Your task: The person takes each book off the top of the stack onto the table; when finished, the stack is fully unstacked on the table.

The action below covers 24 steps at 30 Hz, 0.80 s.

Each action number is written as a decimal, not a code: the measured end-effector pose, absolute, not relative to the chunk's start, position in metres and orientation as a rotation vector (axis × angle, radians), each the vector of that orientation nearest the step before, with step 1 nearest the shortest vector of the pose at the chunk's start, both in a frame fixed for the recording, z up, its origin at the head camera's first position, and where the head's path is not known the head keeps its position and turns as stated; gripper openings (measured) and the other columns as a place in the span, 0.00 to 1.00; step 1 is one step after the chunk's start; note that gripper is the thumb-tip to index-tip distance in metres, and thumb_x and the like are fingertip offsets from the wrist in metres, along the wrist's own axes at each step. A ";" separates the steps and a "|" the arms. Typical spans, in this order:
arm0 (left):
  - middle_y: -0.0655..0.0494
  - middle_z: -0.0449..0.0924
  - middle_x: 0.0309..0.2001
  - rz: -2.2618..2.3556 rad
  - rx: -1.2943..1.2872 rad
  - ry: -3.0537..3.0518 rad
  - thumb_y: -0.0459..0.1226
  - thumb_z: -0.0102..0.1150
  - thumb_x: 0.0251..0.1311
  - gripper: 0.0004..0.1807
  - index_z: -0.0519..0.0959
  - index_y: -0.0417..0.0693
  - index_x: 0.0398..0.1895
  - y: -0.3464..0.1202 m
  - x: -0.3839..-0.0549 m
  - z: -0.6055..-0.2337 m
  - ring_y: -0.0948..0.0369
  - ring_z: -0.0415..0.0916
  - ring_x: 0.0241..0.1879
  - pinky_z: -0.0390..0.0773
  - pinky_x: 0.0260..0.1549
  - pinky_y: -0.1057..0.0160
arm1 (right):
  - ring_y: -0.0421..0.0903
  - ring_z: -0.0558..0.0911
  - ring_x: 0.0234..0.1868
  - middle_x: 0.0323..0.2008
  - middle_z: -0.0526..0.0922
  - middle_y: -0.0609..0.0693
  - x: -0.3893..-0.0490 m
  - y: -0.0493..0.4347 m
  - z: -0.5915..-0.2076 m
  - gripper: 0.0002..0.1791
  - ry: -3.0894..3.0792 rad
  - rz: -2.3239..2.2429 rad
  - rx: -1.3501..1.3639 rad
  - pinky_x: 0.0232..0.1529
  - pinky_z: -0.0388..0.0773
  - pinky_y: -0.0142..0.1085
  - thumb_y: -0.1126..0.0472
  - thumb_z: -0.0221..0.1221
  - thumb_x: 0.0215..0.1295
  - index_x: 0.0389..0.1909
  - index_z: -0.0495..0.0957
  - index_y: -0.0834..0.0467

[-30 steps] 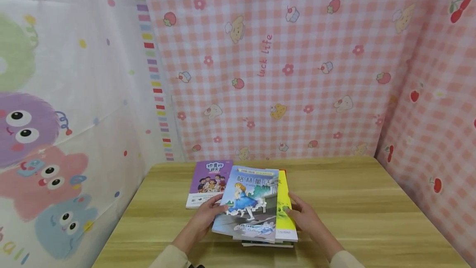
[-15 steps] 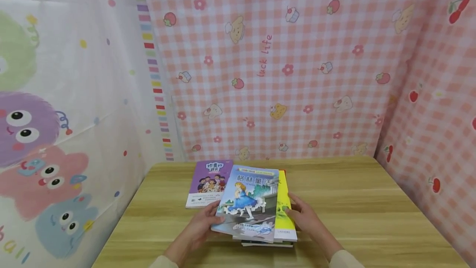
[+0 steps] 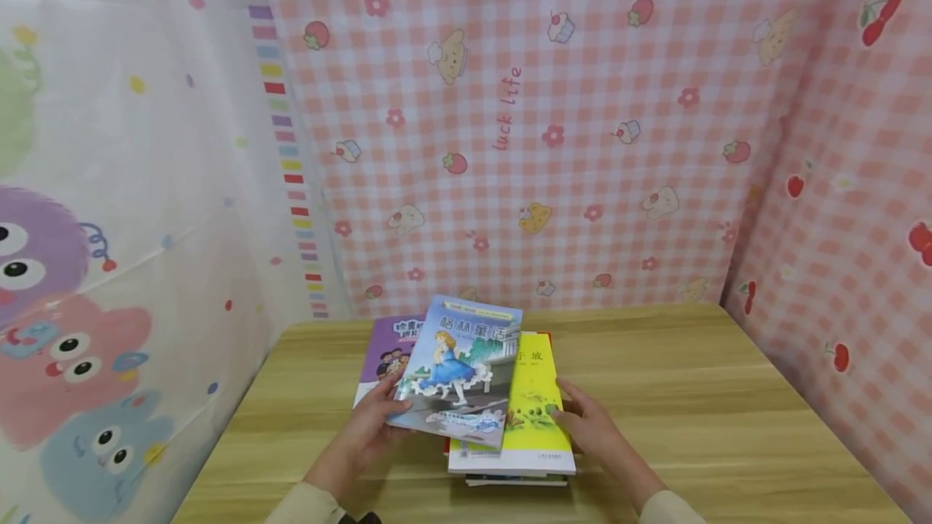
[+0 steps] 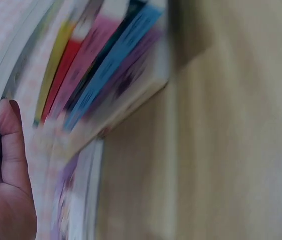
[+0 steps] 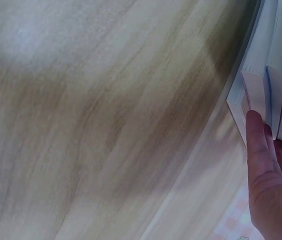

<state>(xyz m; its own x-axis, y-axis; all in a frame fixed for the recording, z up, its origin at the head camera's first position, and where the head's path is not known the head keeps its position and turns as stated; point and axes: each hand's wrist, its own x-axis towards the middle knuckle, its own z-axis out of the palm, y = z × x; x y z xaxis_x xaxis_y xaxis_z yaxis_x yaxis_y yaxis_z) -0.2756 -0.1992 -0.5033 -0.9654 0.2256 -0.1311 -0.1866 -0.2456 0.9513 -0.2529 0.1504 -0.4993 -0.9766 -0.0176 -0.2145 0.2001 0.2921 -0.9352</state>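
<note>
My left hand (image 3: 364, 431) pinches a blue-grey storybook (image 3: 459, 374) at its lower left, thumb on the cover and fingers beneath. In the left wrist view, this book's pale edge (image 4: 3, 75) stands apart from the stack's coloured spines (image 4: 93, 65). A yellow-covered book (image 3: 540, 395) tops the stack, partly hidden by the storybook. My right hand (image 3: 591, 427) rests at the stack's right side, thumb at the yellow cover's edge. In the right wrist view, its straight fingers (image 5: 257, 145) lie against the page edges (image 5: 276, 70).
A purple book (image 3: 379, 354) lies on the wooden table (image 3: 677, 411) left of the stack, partly covered by the storybook in the head view. Behind the table hangs a pink checked cloth (image 3: 553, 209); a white cartoon cloth (image 3: 182, 225) hangs at the left.
My left hand has lifted the storybook off the yellow book and moved it left and away from me, uncovering more yellow. The right hand stays by the stack; the head view has shifted slightly.
</note>
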 end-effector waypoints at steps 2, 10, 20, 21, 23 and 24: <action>0.60 0.76 0.54 2.315 0.028 1.771 0.24 0.48 0.67 0.40 0.47 0.45 0.80 -0.211 -0.281 -0.500 0.62 0.82 0.33 0.82 0.30 0.62 | 0.50 0.81 0.45 0.66 0.67 0.71 -0.253 0.150 -0.499 0.33 2.366 -1.773 0.156 0.39 0.83 0.43 0.62 0.55 0.74 0.77 0.57 0.55; 0.68 0.78 0.47 2.396 -0.047 1.844 0.23 0.44 0.69 0.38 0.45 0.44 0.80 -0.276 -0.300 -0.487 0.63 0.82 0.38 0.84 0.35 0.61 | 0.49 0.81 0.44 0.66 0.66 0.71 -0.252 0.151 -0.499 0.33 2.353 -1.787 0.142 0.38 0.83 0.44 0.62 0.54 0.74 0.77 0.56 0.55; 0.73 0.79 0.37 2.308 -0.203 1.953 0.26 0.44 0.73 0.40 0.37 0.48 0.80 -0.360 -0.312 -0.485 0.66 0.81 0.34 0.83 0.38 0.60 | 0.49 0.81 0.44 0.66 0.67 0.71 -0.253 0.152 -0.499 0.33 2.374 -1.774 0.130 0.38 0.83 0.43 0.63 0.54 0.74 0.77 0.56 0.57; 0.73 0.79 0.37 2.298 -0.220 1.954 0.27 0.44 0.73 0.40 0.36 0.48 0.80 -0.367 -0.312 -0.485 0.66 0.81 0.34 0.83 0.39 0.60 | 0.49 0.81 0.44 0.66 0.67 0.71 -0.253 0.152 -0.499 0.33 2.372 -1.774 0.130 0.38 0.83 0.43 0.63 0.54 0.73 0.77 0.56 0.57; 0.73 0.78 0.36 2.274 -0.255 1.958 0.29 0.44 0.74 0.41 0.35 0.51 0.80 -0.380 -0.313 -0.489 0.65 0.80 0.35 0.83 0.43 0.58 | 0.49 0.81 0.44 0.65 0.67 0.71 -0.253 0.152 -0.499 0.33 2.369 -1.773 0.125 0.38 0.83 0.43 0.63 0.54 0.74 0.77 0.56 0.57; 0.73 0.77 0.36 2.262 -0.270 1.968 0.29 0.44 0.74 0.41 0.34 0.51 0.80 -0.386 -0.314 -0.492 0.65 0.80 0.35 0.82 0.45 0.57 | 0.49 0.82 0.44 0.65 0.67 0.71 -0.253 0.152 -0.499 0.33 2.367 -1.773 0.122 0.38 0.83 0.43 0.63 0.54 0.73 0.77 0.56 0.57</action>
<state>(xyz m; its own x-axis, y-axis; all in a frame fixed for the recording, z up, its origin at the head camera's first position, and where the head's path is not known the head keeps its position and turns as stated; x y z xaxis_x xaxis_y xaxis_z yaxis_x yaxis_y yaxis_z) -0.3136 -0.3860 -0.4918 -0.9753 -0.0181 -0.2201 -0.2155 -0.1404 0.9664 -0.2533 0.1525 -0.4987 -0.9802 -0.0429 -0.1934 0.1736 0.2849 -0.9427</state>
